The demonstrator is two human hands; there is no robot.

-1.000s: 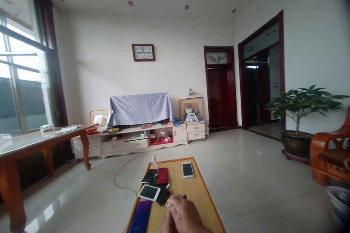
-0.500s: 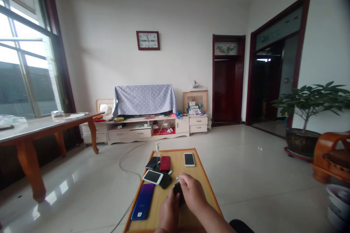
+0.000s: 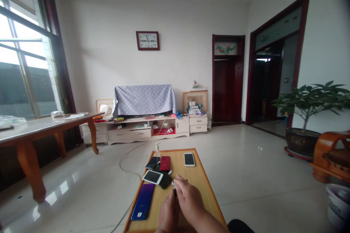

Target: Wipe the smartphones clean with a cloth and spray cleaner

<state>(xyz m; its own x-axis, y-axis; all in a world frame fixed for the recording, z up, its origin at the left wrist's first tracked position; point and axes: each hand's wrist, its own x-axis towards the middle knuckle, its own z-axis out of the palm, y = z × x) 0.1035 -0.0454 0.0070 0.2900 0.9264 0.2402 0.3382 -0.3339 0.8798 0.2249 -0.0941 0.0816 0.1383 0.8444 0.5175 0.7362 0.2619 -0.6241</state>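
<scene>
Low over the near part of the wooden table, my left hand is closed round a black phone. Only a narrow dark strip of that phone shows between my hands. My right hand lies across it, fingers bent together on a small white piece, perhaps a wipe or tissue, too small to make out. Left of my hands lies a blue-purple phone. Beyond it, a white phone rests partly on a dark phone. A red phone and another black phone lie behind.
A second white phone lies at the table's far right. A clear pump bottle stands at the far edge. A cable runs over the floor on the left. A white bucket stands at the right.
My right hand has shifted left and down over the black phone, covering most of it. The white piece has moved left with the fingers. The phones on the table have not moved.
</scene>
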